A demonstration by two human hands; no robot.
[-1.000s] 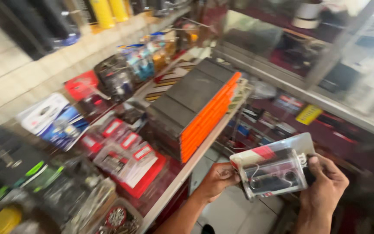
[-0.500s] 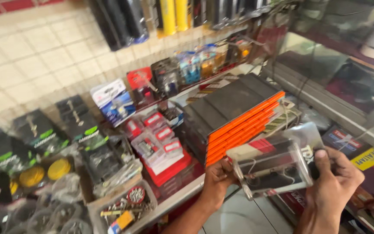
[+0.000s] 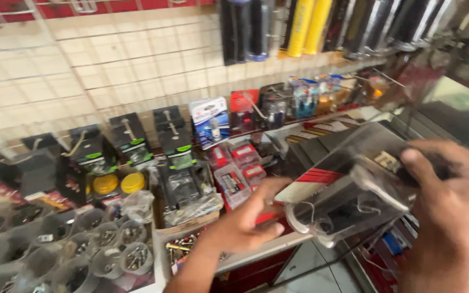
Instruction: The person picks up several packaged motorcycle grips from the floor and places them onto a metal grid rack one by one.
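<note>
Clear plastic with a red stripe, the blister pack sits lower right of centre in the head view, its left end pinched by the left hand with curled fingers, its right end clasped by the right hand.

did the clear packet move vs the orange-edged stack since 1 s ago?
Yes. The clear packet, held by both hands, now overlaps the shelf stack; earlier it sat below and right of it.

You are facing a cream tiled wall crossed by a wire display grid. Below it, a crowded bench is running rightward toward a glass showcase, and pale floor is showing underneath.
</note>
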